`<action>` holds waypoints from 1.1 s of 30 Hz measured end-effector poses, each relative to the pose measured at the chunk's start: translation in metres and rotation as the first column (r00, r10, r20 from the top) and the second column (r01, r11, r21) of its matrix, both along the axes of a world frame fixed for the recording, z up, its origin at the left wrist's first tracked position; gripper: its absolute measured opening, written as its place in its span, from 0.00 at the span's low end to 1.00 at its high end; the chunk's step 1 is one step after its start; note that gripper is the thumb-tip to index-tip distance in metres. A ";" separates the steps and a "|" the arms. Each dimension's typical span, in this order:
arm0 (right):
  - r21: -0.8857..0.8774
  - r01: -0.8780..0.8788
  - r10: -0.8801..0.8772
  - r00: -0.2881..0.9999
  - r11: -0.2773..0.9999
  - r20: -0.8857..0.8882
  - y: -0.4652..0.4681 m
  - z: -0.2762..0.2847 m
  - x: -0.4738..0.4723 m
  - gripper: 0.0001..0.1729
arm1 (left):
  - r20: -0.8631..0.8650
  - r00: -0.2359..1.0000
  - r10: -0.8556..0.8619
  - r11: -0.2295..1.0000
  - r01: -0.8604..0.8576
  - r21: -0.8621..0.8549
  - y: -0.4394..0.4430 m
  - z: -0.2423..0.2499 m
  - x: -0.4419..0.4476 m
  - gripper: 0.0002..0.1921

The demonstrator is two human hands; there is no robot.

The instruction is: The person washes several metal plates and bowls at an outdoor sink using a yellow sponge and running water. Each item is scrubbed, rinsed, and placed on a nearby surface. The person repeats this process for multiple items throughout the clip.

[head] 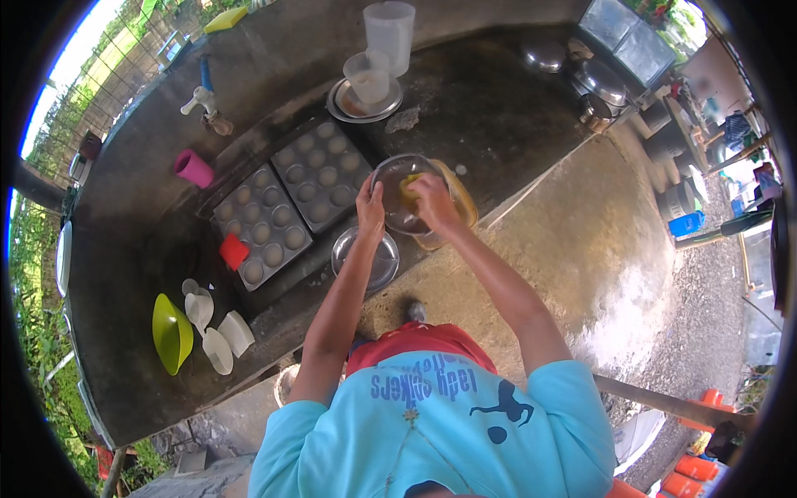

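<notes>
My left hand [372, 211] grips the left rim of a round, shiny metal bowl [396, 215], which is tilted over the counter's front edge. Pressed inside the bowl is a yellow sponge [409, 188], held in the bent fingers of my right hand [436, 202]. A yellowish plastic tub [466, 202] shows behind and beneath the bowl, partly hidden by it and my right hand. Just below my left hand lies a metal plate [381, 261] with raised dividers, partly covered by my forearm.
Two muffin pans [285, 198] [341, 144] lie left of the hands. Around them are a pink cup [200, 171], a red object [234, 251], a yellow-green bowl [168, 336] and white containers [218, 352]. A tap [202, 103], plastic pitchers [392, 31] and metal pots [601, 84] stand farther back.
</notes>
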State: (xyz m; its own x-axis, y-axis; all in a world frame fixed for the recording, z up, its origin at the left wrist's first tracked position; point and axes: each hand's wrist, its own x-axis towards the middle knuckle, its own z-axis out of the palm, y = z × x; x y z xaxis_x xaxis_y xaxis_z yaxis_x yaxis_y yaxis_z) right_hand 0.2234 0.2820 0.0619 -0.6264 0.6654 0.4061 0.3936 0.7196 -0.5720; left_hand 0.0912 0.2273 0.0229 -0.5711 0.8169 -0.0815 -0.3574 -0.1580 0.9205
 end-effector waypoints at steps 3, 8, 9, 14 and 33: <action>0.310 -0.246 0.240 0.969 0.919 0.055 0.018 -0.001 -0.007 0.08 | -0.307 0.951 -0.047 0.993 0.011 -0.117 0.005 0.012 0.000 0.15; 0.173 0.007 -0.054 0.963 0.985 0.266 0.021 -0.003 -0.001 0.16 | -0.443 0.893 0.076 0.995 -0.098 -0.026 0.012 0.028 -0.001 0.15; 0.096 -0.017 0.002 0.989 0.995 0.148 0.016 -0.004 0.000 0.16 | -0.360 0.926 0.112 0.993 -0.115 0.012 0.014 0.030 0.000 0.15; -0.247 -0.103 0.052 0.977 0.964 -0.205 -0.014 -0.011 -0.011 0.16 | -0.499 0.849 0.174 0.984 -0.162 0.067 0.021 0.035 0.006 0.16; -0.008 0.098 -0.098 0.989 0.995 -0.110 0.007 -0.028 -0.014 0.16 | -0.785 0.618 0.040 0.998 -0.067 -0.002 0.008 0.063 0.013 0.19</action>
